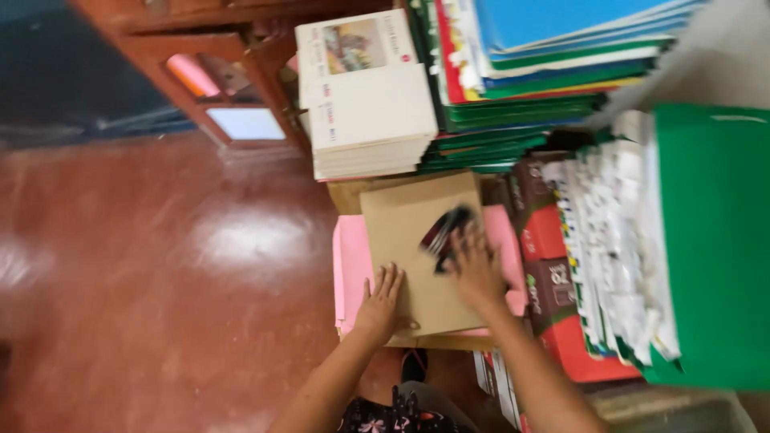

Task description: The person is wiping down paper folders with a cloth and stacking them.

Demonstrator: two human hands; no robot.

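Brown cardboard sheet (417, 240) under flat open left hand (379, 303), right hand (475, 269) grasping blurred dark objects (446, 228)

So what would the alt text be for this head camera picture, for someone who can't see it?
Two bare hands press on a brown cardboard sheet lying on pink paper: the left hand lies flat and the right hand touches a blurred dark object. Stacks of white books and green folders surround them on a red floor.
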